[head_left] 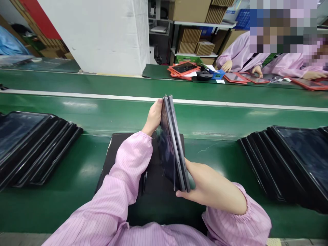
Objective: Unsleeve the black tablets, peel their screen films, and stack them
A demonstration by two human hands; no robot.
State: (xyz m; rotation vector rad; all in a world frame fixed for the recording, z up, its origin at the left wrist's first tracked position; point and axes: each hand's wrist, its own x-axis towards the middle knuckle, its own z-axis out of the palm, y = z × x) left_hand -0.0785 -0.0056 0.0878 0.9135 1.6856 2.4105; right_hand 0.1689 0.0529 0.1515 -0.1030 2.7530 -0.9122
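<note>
Two tablets (pixel 176 143) stand on edge, pressed face to back, between my hands in the middle of the head view. My left hand (pixel 154 115) grips their far end from the left side. Around the near end, on the right, my right hand (pixel 202 179) is closed, its thumb at the lower corner. The left tablet shows a dark, glossy screen, and a thin film edge seems to hang along it. Beneath them a black mat or case (pixel 156 191) lies on the green bench, partly hidden by my left sleeve.
Stacks of black-framed tablets lie on the left (pixel 38 147) and right (pixel 284 164) of the green bench (pixel 217 153). A white strip (pixel 102 96) crosses behind. Farther back, co-workers in pink sleeves handle red-edged panels (pixel 235 78), beside a white pillar (pixel 110 37) and shelves of boxes (pixel 194 20).
</note>
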